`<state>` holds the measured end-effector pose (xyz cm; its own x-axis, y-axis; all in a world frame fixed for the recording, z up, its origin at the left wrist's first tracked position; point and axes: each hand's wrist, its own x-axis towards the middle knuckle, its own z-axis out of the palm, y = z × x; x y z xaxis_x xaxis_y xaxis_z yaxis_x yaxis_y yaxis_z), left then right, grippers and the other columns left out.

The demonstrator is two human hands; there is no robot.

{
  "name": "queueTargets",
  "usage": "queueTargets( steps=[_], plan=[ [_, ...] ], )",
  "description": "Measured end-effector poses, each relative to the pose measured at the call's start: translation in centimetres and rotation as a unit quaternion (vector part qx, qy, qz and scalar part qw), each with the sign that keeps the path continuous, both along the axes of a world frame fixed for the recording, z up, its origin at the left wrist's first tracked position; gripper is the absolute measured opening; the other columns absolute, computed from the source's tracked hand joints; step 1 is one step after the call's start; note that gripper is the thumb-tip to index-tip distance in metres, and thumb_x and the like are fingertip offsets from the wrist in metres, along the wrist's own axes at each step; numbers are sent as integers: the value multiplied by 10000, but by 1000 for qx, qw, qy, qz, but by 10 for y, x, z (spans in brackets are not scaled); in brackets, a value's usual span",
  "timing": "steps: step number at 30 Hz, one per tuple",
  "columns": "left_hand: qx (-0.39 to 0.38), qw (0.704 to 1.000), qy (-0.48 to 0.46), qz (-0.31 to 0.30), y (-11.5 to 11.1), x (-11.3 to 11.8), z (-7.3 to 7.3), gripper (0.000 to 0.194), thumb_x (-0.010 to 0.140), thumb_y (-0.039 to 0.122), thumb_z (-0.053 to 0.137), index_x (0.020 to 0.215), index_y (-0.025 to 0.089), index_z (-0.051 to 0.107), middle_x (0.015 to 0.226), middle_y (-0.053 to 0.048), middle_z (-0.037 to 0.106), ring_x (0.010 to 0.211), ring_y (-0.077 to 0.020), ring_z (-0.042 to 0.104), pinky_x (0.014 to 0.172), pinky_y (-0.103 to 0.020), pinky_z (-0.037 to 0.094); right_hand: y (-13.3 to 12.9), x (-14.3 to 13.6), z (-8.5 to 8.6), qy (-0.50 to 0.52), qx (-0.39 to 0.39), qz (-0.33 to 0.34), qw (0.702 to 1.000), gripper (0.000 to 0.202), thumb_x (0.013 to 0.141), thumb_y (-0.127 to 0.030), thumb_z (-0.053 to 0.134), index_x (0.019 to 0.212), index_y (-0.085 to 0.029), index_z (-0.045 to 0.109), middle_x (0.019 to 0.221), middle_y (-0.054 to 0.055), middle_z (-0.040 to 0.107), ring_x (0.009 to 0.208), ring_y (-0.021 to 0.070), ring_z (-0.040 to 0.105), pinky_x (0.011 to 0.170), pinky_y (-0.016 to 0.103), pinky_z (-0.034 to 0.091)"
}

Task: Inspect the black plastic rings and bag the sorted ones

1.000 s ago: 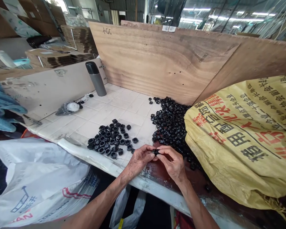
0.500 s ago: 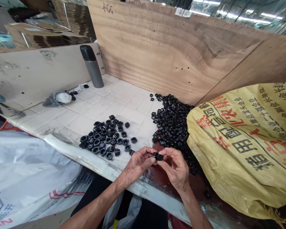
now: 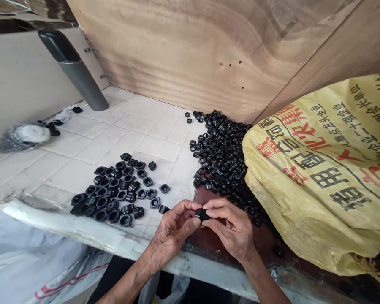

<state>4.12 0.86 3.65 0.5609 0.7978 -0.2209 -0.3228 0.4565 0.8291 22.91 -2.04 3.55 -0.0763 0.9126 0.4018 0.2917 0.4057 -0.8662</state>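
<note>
Left of centre in the frame, has loose black rings (image 3: 112,204) on the tabletop (image 3: 85,145); at lower centre, pinches a small black part (image 3: 202,214) between fingertips of left hand (image 3: 171,232) and right hand (image 3: 233,230); farther right, has a black heap (image 3: 224,158) beside a yellow sack (image 3: 316,185).

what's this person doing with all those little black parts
A person is holding a small black plastic fitting between the fingertips of the left hand and the right hand, just above the near edge of the worktable. To the left lies a loose cluster of black caps, many with their hollow side up. To the right is a larger, denser heap of small black rings, against a yellow sack.
</note>
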Motion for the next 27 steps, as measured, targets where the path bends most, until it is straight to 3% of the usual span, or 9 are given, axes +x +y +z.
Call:
queueTargets(
  steps=[6, 11, 15, 21, 24, 27],
  plan=[
    [2, 999, 37, 5, -2, 0, -2, 284, 871, 379, 685, 1096, 211, 651, 871, -38, 666, 782, -175, 656, 767, -294, 537, -6, -3, -2, 66, -88, -57, 992, 292, 823, -114, 739, 1048, -262, 628, 1026, 48, 702, 898, 198, 686, 724, 297, 577],
    [144, 983, 104, 34, -5, 0, -13, 293, 949, 277, 565, 1230, 272, 646, 1077, -63, 637, 853, -176, 651, 797, -302, 558, -6, -5, -4, 63, -112, -73, 989, 289, 828, -161, 740, 1081, -252, 634, 1027, 60, 695, 888, 207, 683, 730, 304, 582],
    [253, 955, 147, 40, -5, 1, -20, 330, 962, 195, 517, 1246, 290, 655, 1074, -73, 638, 918, -190, 639, 837, -313, 551, -5, -7, -8, 86, -149, -80, 982, 351, 835, -189, 737, 1139, -253, 576, 1018, 56, 710, 886, 210, 701, 775, 323, 594],
    [276, 943, 168, 75, -4, 2, -17, 291, 963, 183, 505, 1189, 269, 666, 1069, -79, 647, 943, -200, 638, 840, -317, 544, -3, -7, -13, 53, -144, -99, 983, 352, 822, -230, 754, 1131, -245, 586, 1014, 68, 734, 909, 221, 721, 795, 317, 608],
    [304, 933, 169, 96, -8, 0, -12, 277, 955, 190, 512, 1163, 261, 681, 1042, -88, 667, 961, -219, 638, 865, -347, 536, -8, -8, -11, 17, -130, -145, 981, 307, 812, -301, 757, 1093, -241, 648, 1016, 87, 746, 909, 251, 730, 788, 340, 631],
    [290, 931, 189, 115, -6, -3, -10, 253, 940, 234, 537, 1135, 262, 695, 1000, -103, 663, 903, -233, 648, 827, -381, 547, -5, -5, -5, 12, -134, -241, 961, 397, 751, -402, 783, 1110, -269, 681, 1014, 88, 767, 866, 294, 748, 685, 346, 658]
  ],
)
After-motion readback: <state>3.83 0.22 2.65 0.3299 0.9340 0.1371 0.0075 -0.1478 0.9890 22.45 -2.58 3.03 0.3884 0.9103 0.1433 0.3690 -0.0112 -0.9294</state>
